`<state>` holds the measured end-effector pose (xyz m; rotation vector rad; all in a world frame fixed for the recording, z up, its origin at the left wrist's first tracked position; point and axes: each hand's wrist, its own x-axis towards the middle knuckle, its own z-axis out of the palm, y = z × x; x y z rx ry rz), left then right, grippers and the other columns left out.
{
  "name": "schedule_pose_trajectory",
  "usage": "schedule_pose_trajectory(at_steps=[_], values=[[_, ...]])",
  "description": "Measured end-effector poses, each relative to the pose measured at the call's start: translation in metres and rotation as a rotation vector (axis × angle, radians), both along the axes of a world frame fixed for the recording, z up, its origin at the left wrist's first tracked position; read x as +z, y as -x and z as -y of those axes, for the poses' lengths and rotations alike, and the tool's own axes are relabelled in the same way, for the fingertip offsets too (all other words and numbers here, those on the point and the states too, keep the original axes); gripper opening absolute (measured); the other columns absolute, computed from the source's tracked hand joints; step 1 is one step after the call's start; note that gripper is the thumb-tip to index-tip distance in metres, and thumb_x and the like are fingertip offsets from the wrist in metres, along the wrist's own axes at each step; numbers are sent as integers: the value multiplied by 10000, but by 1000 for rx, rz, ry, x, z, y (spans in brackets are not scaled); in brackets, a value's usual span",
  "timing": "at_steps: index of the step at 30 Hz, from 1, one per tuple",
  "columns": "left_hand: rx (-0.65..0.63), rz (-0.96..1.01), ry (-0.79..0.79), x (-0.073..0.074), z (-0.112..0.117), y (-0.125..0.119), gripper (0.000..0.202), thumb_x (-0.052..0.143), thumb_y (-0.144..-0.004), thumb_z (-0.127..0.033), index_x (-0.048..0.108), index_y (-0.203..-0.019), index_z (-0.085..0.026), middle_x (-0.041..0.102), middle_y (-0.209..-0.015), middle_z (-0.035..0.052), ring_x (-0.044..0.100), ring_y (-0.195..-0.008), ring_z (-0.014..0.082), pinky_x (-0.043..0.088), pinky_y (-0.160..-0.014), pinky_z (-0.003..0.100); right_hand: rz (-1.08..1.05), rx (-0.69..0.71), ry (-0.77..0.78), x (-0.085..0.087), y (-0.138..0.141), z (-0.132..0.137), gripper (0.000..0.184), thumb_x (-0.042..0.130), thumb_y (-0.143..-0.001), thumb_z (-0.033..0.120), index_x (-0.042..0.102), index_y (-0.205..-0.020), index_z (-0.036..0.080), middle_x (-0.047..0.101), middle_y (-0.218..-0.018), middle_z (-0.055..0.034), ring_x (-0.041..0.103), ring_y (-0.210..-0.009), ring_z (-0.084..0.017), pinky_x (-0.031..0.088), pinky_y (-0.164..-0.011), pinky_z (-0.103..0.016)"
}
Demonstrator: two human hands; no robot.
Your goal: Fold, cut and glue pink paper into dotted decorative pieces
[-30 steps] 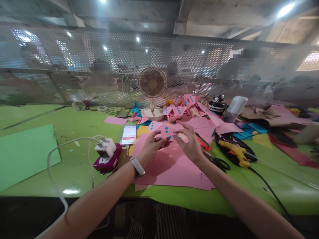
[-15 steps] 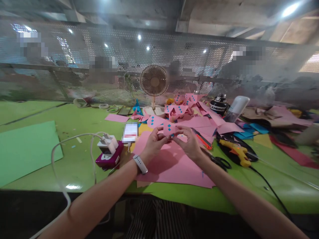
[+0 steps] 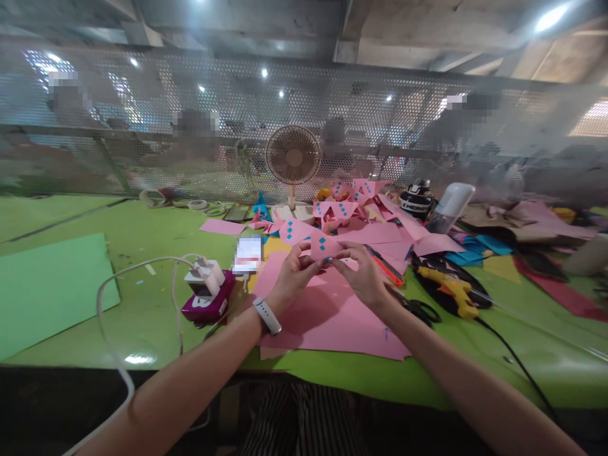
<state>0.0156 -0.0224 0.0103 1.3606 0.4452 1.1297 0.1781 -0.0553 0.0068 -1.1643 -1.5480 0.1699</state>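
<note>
Both my hands meet over a large pink paper sheet (image 3: 332, 320) on the green table (image 3: 142, 316). My left hand (image 3: 293, 273), with a white watch on its wrist, and my right hand (image 3: 365, 273) pinch a small pink folded paper piece (image 3: 325, 248) with blue diamond stickers, held between their fingertips just above the sheet. Behind it lies a pile of similar pink paper pieces (image 3: 351, 209) with blue diamonds.
A small fan (image 3: 292, 158) stands at the back by a mesh wall. To the left are a purple power block with white plugs (image 3: 209, 294) and cable, and a green sheet (image 3: 47, 291). To the right lie a yellow glue gun (image 3: 449, 291), scissors (image 3: 420, 311), a white bottle (image 3: 449, 208) and coloured paper scraps.
My hands have lifted the pink piece slightly and drawn their fingertips closer together on it. The view shifted a little; nothing else moved.
</note>
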Motion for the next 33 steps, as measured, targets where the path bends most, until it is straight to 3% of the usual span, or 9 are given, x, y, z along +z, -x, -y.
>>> schedule_pose_trajectory(at_steps=[10,19,33], values=[[-8,-16,-15,-3,-1,1,425,696,-754,-255,458,-1095,-166,676,-886,71,643,-829,184,495,-769,337,25,-10,-30,-1,0,-1,135,619,-787,339,640,-767,208,581,-1083,-89,545,-1043,-229,392,-944,-418],[-13,-56,-45,2,4,2,306,605,-829,-292,478,-1087,-188,646,-851,44,623,-846,168,500,-752,313,36,25,-29,4,-5,0,88,622,-779,302,637,-754,218,570,-1119,-80,532,-1075,-224,388,-955,-418],[-38,-147,-73,9,10,0,305,614,-818,-287,504,-1080,-175,648,-882,65,619,-854,171,514,-723,305,88,49,-30,3,-8,-1,77,615,-785,291,642,-751,228,540,-1177,-70,503,-1130,-227,360,-991,-426]])
